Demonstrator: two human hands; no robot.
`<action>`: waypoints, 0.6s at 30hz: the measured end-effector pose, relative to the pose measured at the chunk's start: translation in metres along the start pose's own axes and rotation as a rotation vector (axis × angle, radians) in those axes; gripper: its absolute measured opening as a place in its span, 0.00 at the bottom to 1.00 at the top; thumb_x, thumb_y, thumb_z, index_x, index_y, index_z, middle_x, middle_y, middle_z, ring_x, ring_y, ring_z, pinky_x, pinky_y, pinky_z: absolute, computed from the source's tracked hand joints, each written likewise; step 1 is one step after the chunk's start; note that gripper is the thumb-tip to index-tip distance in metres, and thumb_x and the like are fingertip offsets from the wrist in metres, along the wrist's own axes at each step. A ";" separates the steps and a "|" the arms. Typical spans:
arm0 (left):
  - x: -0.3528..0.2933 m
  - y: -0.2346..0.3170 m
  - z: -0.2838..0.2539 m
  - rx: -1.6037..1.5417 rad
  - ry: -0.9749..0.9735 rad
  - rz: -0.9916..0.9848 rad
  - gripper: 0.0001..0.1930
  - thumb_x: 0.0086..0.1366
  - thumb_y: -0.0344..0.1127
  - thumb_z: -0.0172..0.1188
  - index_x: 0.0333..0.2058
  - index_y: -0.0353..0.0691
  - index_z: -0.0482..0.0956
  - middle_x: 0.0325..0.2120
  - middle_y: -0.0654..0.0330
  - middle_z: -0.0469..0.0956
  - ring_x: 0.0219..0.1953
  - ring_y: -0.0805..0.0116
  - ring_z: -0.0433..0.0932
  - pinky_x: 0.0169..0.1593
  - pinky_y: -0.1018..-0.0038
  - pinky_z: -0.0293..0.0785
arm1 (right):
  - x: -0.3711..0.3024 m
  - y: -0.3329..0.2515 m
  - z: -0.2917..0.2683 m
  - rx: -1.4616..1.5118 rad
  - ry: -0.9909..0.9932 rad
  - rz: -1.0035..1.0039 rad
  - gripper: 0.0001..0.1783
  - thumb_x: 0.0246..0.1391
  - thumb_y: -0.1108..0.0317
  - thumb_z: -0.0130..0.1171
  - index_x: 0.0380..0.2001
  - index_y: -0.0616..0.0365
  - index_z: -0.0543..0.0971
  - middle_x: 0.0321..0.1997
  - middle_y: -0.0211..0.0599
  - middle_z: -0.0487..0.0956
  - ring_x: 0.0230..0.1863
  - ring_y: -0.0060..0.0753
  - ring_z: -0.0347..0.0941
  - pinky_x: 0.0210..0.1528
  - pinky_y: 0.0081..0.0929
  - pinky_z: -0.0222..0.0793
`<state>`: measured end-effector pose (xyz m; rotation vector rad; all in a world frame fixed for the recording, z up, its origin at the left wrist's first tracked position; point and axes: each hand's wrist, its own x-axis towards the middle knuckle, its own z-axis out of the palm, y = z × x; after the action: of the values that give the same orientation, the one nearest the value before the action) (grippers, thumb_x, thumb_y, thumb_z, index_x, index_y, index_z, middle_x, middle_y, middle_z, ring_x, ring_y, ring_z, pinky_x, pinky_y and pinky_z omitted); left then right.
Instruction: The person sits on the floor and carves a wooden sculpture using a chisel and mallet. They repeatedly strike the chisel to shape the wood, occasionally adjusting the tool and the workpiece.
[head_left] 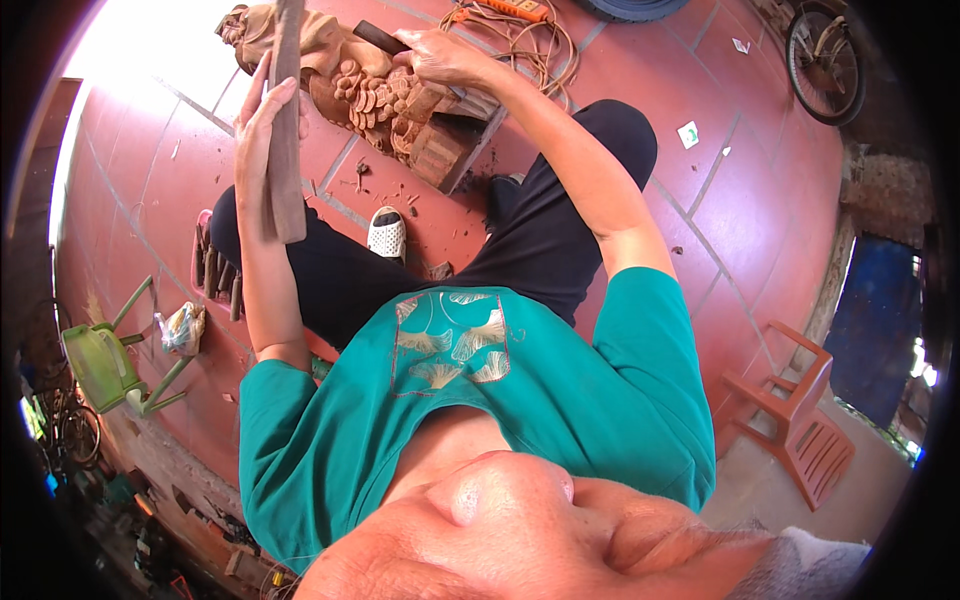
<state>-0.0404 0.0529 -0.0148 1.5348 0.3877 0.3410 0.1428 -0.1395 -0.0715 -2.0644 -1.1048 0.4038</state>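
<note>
My left hand is closed around a long, flat grey-brown wooden bar, held upright in the picture over the left side of the carving. A brown wood carving, with draped folds and clusters of rounded, coin-like shapes, lies on the tiled floor between my feet and the far side. Above the carving's right part, my right hand is closed on a short, dark, rod-like tool. One end of it sticks out to the left; the fingers hide the rest.
Wood chips lie near my white shoe. Several wooden-handled tools rest beside my left knee, near a green stool and a plastic bag. An orange power strip with coiled cord is beyond; a red-brown chair stands right.
</note>
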 end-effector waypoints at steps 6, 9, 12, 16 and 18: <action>-0.008 0.002 0.005 0.158 -0.161 -0.161 0.33 0.67 0.41 0.62 0.68 0.42 0.64 0.25 0.62 0.76 0.21 0.78 0.73 0.24 0.82 0.69 | 0.005 0.011 0.005 -0.063 0.042 -0.079 0.19 0.62 0.62 0.55 0.47 0.69 0.74 0.41 0.65 0.80 0.46 0.65 0.77 0.46 0.52 0.72; -0.006 0.002 0.003 0.045 -0.037 -0.053 0.32 0.68 0.40 0.60 0.68 0.41 0.64 0.24 0.62 0.76 0.21 0.78 0.73 0.23 0.80 0.69 | 0.003 0.007 0.005 -0.062 0.041 -0.062 0.19 0.62 0.62 0.54 0.47 0.69 0.74 0.41 0.65 0.80 0.46 0.66 0.77 0.46 0.53 0.72; 0.000 -0.001 0.007 -0.041 0.101 0.046 0.32 0.68 0.39 0.60 0.68 0.40 0.63 0.23 0.62 0.76 0.20 0.78 0.73 0.22 0.81 0.68 | 0.005 0.014 0.007 -0.063 0.036 -0.066 0.18 0.61 0.63 0.54 0.46 0.69 0.73 0.41 0.64 0.81 0.46 0.65 0.78 0.46 0.52 0.73; -0.009 -0.003 0.012 0.050 -0.044 -0.095 0.32 0.67 0.40 0.62 0.67 0.40 0.64 0.24 0.62 0.76 0.20 0.78 0.73 0.24 0.81 0.71 | 0.010 0.024 0.016 -0.130 0.090 -0.159 0.17 0.59 0.65 0.54 0.44 0.70 0.73 0.40 0.62 0.81 0.45 0.65 0.78 0.46 0.51 0.75; -0.011 -0.003 0.016 0.030 -0.132 -0.118 0.33 0.66 0.39 0.63 0.68 0.41 0.64 0.24 0.62 0.76 0.20 0.78 0.73 0.23 0.81 0.70 | 0.009 0.025 0.011 -0.098 0.102 -0.090 0.17 0.58 0.66 0.54 0.44 0.70 0.73 0.40 0.62 0.82 0.45 0.64 0.79 0.46 0.50 0.75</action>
<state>-0.0431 0.0331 -0.0179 1.5475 0.3789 0.1416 0.1563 -0.1353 -0.0967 -2.0866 -1.1706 0.2010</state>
